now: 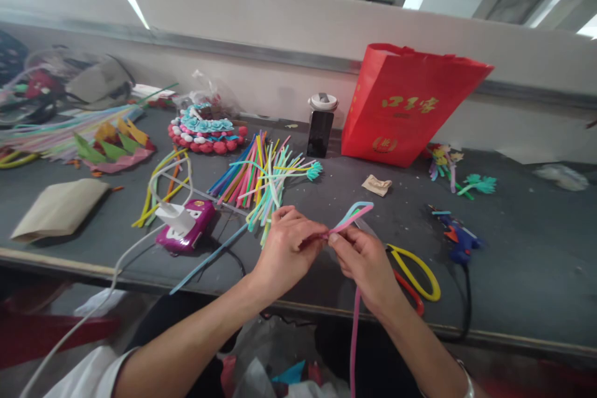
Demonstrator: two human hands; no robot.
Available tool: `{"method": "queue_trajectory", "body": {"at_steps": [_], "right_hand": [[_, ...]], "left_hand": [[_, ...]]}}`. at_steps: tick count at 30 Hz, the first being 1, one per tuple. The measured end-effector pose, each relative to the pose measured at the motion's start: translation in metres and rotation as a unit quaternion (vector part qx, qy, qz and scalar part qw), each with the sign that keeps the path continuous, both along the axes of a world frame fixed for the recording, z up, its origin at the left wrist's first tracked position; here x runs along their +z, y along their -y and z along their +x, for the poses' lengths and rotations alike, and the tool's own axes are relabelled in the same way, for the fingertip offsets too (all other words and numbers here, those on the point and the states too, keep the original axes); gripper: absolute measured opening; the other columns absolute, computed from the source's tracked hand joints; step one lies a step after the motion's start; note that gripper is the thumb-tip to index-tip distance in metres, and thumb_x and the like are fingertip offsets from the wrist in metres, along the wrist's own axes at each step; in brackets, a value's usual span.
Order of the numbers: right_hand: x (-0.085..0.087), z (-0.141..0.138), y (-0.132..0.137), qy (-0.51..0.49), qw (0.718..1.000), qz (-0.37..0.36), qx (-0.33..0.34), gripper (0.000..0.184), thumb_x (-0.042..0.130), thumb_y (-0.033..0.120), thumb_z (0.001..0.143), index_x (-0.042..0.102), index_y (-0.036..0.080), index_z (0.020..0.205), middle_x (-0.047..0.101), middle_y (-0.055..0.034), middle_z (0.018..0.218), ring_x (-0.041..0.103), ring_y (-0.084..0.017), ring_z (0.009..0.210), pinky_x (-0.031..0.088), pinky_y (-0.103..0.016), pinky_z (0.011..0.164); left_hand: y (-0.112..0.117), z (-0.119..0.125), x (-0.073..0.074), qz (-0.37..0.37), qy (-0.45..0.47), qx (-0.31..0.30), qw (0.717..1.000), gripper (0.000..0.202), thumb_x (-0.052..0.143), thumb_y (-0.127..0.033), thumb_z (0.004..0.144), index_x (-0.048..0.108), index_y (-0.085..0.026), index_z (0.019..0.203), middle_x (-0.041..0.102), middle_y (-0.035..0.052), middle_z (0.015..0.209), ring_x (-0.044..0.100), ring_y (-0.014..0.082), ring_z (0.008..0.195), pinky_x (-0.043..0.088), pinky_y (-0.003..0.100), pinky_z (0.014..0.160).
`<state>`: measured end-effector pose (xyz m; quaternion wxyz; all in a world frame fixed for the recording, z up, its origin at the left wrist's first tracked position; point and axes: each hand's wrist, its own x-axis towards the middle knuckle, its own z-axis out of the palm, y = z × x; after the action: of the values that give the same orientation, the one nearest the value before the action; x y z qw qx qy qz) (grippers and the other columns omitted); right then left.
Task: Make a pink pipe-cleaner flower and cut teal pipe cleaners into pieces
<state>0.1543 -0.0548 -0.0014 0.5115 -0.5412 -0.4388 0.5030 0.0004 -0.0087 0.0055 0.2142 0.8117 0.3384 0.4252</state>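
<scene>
My left hand [285, 247] and my right hand [364, 261] meet over the near edge of the grey table [513, 286]. Both pinch a bundle of pink and blue pipe cleaners [353, 214] bent into a loop that sticks up to the right. A pink tail of the bundle hangs down below my right hand. A pile of coloured pipe cleaners [261, 177] lies just beyond my left hand. Yellow-handled scissors [417, 270] lie right of my right hand.
A red paper bag [405, 106] stands at the back. A blue glue gun [457, 239] lies right. A pink device with a white charger [186, 224], a brown envelope [58, 208], a dark bottle [321, 125] and finished pipe-cleaner crafts [208, 130] sit left and behind.
</scene>
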Motion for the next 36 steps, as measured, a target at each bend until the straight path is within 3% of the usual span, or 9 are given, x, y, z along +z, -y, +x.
{"method": "queue_trajectory", "body": {"at_steps": [8,15,19,22,27,36], "right_hand": [[-0.001,0.004,-0.003,0.009,0.999,-0.024,0.035,0.026,0.067,0.043,0.081,0.059,0.018,0.077,0.028,0.0108,0.05,0.02,-0.006,0.042,0.016,-0.02,0.039],[0.004,0.008,-0.001,0.219,0.971,0.092,0.008,0.024,0.064,0.039,0.086,0.069,0.017,0.076,0.06,0.0013,0.062,0.049,-0.013,0.057,0.038,-0.024,0.056],[-0.002,0.013,-0.003,0.248,0.963,0.11,0.002,0.024,0.065,0.042,0.086,0.071,0.019,0.082,0.067,-0.0018,0.071,0.057,-0.017,0.065,0.043,-0.027,0.061],[-0.007,0.017,-0.006,0.25,0.96,0.13,-0.004,0.023,0.067,0.042,0.085,0.069,0.019,0.088,0.071,-0.0042,0.084,0.062,-0.019,0.074,0.047,-0.029,0.068],[-0.009,0.017,-0.007,0.266,0.95,0.165,-0.011,0.019,0.068,0.039,0.085,0.07,0.022,0.095,0.074,-0.0046,0.095,0.066,-0.021,0.083,0.05,-0.031,0.076],[-0.009,0.016,-0.004,0.292,0.932,0.212,-0.02,0.011,0.07,0.036,0.085,0.076,0.027,0.089,0.075,-0.0035,0.088,0.068,-0.021,0.079,0.052,-0.032,0.076]], "left_hand": [[-0.001,-0.001,0.0,0.007,-0.008,-0.013,1.0,0.019,0.061,-0.004,0.079,0.068,-0.021,0.081,0.07,-0.0027,0.071,0.061,0.0147,0.073,0.034,0.041,0.098],[-0.004,-0.004,0.004,-0.013,-0.011,-0.036,0.999,0.013,0.06,-0.009,0.083,0.066,-0.021,0.081,0.07,-0.0007,0.071,0.061,0.0155,0.073,0.037,0.04,0.094],[-0.004,-0.005,0.01,-0.073,0.005,-0.048,0.996,0.01,0.062,-0.017,0.084,0.068,-0.021,0.077,0.068,-0.0006,0.064,0.059,0.0161,0.07,0.04,0.038,0.087],[-0.003,-0.006,0.012,-0.157,0.027,-0.06,0.985,0.011,0.062,-0.022,0.084,0.069,-0.019,0.077,0.064,0.0004,0.062,0.058,0.0158,0.067,0.044,0.033,0.076],[-0.004,-0.007,0.005,-0.365,0.102,-0.097,0.92,0.018,0.064,-0.032,0.081,0.071,-0.015,0.082,0.062,0.0022,0.066,0.057,0.0129,0.058,0.042,0.024,0.053],[-0.007,-0.012,0.012,-0.405,0.092,-0.135,0.9,0.024,0.066,-0.037,0.08,0.068,-0.017,0.067,0.066,0.0027,0.062,0.058,0.0123,0.057,0.047,0.023,0.055]]}}
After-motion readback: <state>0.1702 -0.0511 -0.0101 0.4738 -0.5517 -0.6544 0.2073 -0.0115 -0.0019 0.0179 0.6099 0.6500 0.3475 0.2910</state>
